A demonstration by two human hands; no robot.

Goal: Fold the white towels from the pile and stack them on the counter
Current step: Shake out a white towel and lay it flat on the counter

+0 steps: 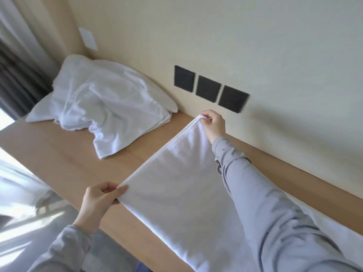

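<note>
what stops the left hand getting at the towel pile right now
Likely not right away: the left hand pinches a corner of the towel it holds taut with the right hand. The way itself looks free, only bare counter lies between it and the pile, so letting go should do.

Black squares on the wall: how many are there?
3, in a row on the wall above the counter: left black square, middle black square, right black square. None looks hidden.

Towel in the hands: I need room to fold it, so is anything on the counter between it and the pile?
Nothing visible: bare counter lies between the towel and the pile, which sits further left.
</note>
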